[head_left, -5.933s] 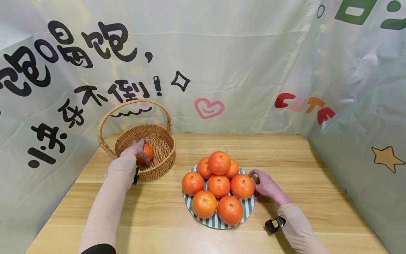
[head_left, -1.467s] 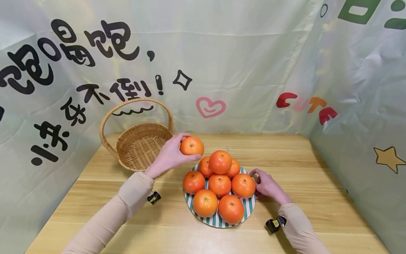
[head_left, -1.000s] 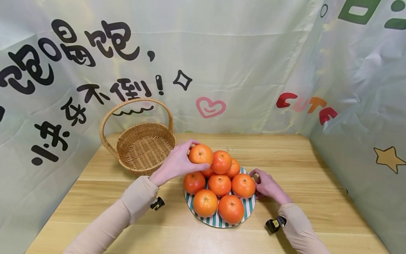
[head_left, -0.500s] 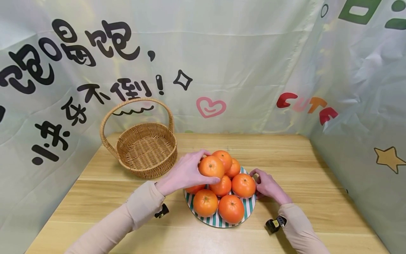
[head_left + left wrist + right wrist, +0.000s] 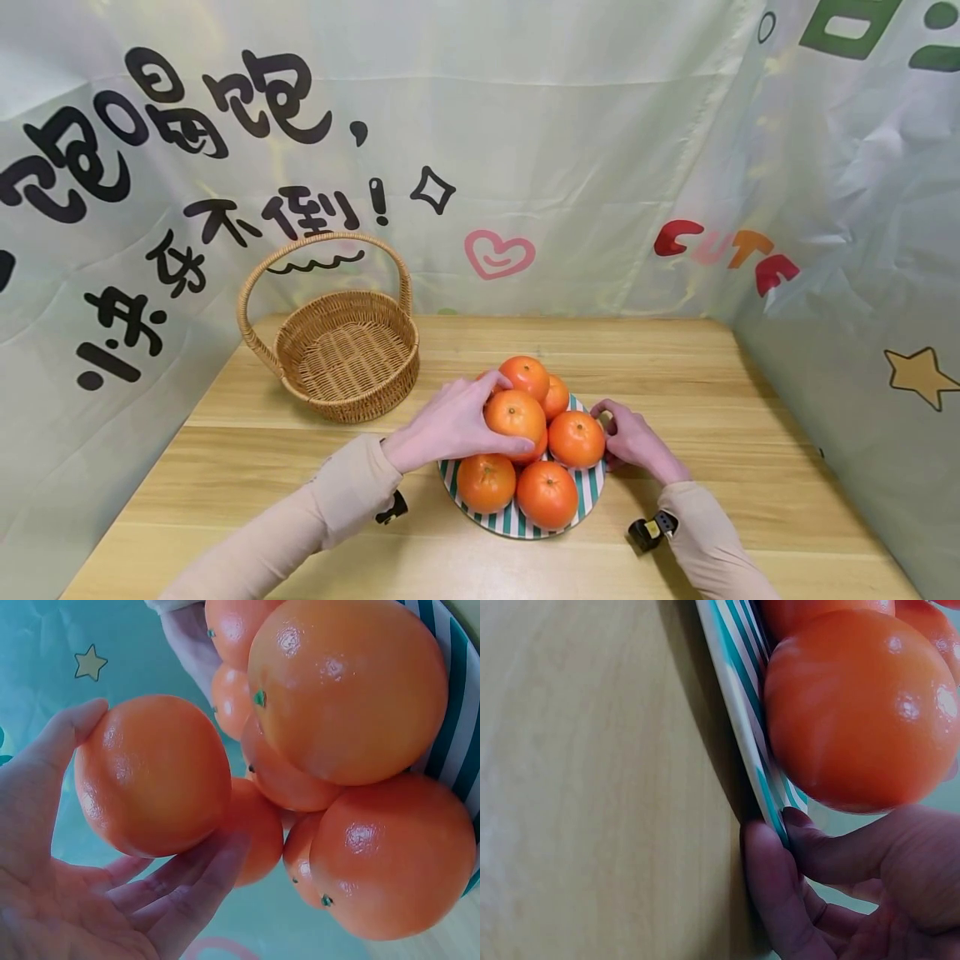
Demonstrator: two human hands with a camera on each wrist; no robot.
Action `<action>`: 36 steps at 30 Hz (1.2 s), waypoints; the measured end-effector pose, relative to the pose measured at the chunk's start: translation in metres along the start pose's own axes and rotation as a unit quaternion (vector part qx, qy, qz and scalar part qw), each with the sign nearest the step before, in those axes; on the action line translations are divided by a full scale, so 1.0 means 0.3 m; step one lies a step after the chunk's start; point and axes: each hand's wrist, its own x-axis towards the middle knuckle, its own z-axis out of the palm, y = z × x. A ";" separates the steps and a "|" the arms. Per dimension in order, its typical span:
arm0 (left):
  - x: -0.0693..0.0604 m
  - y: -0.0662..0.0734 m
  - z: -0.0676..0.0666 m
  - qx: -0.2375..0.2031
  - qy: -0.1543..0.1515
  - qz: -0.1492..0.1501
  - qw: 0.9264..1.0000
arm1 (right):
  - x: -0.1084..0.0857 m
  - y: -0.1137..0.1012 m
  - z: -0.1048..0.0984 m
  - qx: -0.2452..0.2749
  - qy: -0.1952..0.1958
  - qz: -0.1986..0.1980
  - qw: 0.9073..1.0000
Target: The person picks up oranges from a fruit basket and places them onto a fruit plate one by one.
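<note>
My left hand (image 5: 453, 421) holds an orange (image 5: 513, 415) above the front middle of a heap of oranges, thumb on the near side and fingers behind. In the left wrist view, the held orange (image 5: 154, 776) sits between thumb and fingertips; whether it touches those below I cannot tell. The heap lies on a round plate (image 5: 512, 525) with green and white stripes. One orange (image 5: 525, 378) sits high at the back. At the plate's right edge, my right hand (image 5: 636, 439) pinches the rim (image 5: 739, 724) between thumb and fingers. The left part of the heap is hidden by my left hand.
A wicker basket (image 5: 405, 379) with a tall handle stands at the back left of the wooden table (image 5: 675, 358), nothing inside it. Printed cloth walls (image 5: 585, 167) enclose the back and both sides. A small black camera hangs at each wrist.
My left hand took the orange out of the basket, carried it right over the plate, and has since lowered it toward the heap's front middle. My right hand has stayed at the plate's rim.
</note>
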 end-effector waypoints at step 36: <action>0.021 0.015 0.051 0.018 -0.038 0.009 0.999 | -0.002 -0.003 -0.001 -0.007 0.002 0.006 1.000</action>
